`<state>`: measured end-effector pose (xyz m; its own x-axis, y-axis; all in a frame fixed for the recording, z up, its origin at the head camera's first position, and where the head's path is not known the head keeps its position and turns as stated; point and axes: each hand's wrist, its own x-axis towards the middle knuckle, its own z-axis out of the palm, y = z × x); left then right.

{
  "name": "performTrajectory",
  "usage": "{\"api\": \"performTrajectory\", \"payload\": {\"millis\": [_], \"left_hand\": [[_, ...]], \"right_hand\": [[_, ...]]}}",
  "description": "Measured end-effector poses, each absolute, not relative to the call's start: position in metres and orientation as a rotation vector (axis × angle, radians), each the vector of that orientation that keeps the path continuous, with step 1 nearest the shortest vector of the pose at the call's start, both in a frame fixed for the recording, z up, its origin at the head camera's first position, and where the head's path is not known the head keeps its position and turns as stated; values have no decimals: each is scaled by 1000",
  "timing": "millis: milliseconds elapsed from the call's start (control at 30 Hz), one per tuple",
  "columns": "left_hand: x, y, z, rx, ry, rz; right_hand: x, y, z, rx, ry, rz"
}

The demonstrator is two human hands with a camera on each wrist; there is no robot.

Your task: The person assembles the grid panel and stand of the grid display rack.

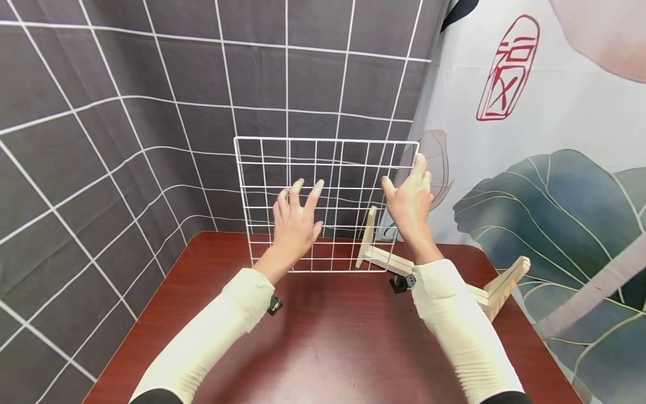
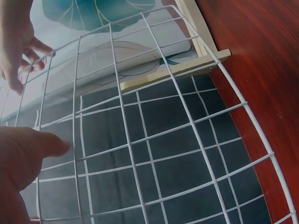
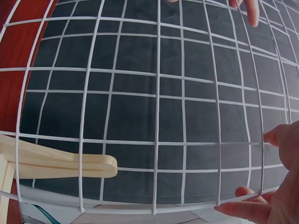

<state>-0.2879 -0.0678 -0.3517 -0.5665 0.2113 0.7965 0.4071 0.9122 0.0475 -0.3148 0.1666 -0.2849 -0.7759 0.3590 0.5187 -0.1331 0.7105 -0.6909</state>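
Note:
A white wire grid panel stands roughly upright ahead of me, above the far part of the table. At its right edge my right hand grips the outer wire, and the right wrist view shows the fingers at that edge. My left hand is over the panel's left-middle part, its fingers spread and lightly bent against the wires. The left thumb lies near a wire in the left wrist view. Whether the panel's lower edge touches the table I cannot tell.
Behind the panel's right side, a light wooden stand with two legs and a crossbar sits on the red-brown table. A dark cloth with white grid lines hangs behind and left. A printed white cloth hangs at the right.

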Motion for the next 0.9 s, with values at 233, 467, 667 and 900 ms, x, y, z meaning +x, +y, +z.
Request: {"api": "performTrajectory", "payload": {"millis": [233, 467, 667, 900], "left_hand": [[-290, -69, -351, -418, -2238, -332], [-294, -67, -353, -352, -2206, -422], [-292, -66, -351, -288, -2215, -452], [-293, -69, -353, -261, -2206, -419]], "right_hand": [[-316, 164, -288, -156, -2252, 970], [-315, 161, -291, -153, -2253, 979], [-314, 158, -291, -135, -2242, 976], [-311, 155, -293, -117, -2217, 979]]}}
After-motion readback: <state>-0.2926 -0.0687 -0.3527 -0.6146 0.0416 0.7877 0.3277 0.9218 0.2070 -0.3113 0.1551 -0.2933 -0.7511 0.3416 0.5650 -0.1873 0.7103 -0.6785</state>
